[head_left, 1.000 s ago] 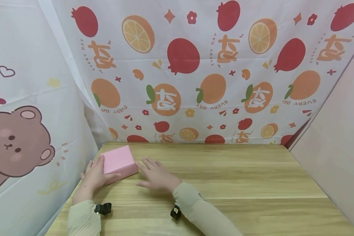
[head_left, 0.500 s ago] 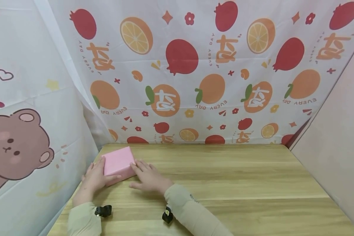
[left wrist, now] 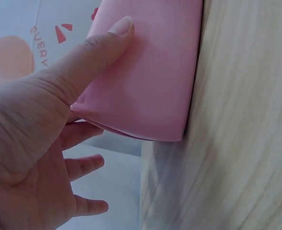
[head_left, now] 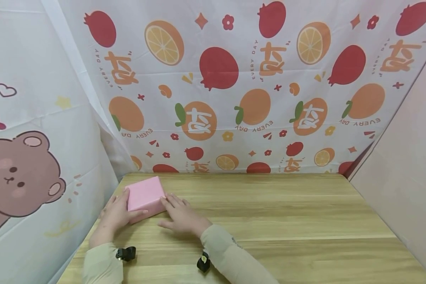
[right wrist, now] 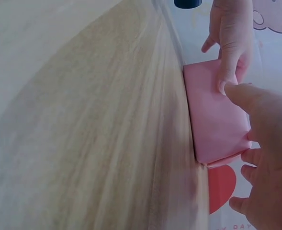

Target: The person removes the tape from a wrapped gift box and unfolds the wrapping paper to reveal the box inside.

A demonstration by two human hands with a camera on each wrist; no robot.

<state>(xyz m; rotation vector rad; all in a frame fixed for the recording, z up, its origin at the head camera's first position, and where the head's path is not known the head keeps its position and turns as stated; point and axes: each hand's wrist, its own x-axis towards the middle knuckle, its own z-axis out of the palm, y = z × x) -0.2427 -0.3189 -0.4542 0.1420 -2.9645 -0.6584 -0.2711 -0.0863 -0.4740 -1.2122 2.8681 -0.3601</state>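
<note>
See, at the far left of the wooden table (head_left: 269, 213), a low pink box (head_left: 146, 195), smooth, slightly glossy, seamed at the left end. Find left hand (head_left: 115, 215) there, thumb straight on the near side, other fingers apart; right hand (head_left: 183, 215) touching the right end, fingers slightly spread.

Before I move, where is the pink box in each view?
Head: the pink box is left of centre, below mid-height.
Left wrist: the pink box is upper middle, cut off by the top edge.
Right wrist: the pink box is right of centre, about mid-height.
Shared landmark: the left hand, its thumb over the box in every view.
</note>
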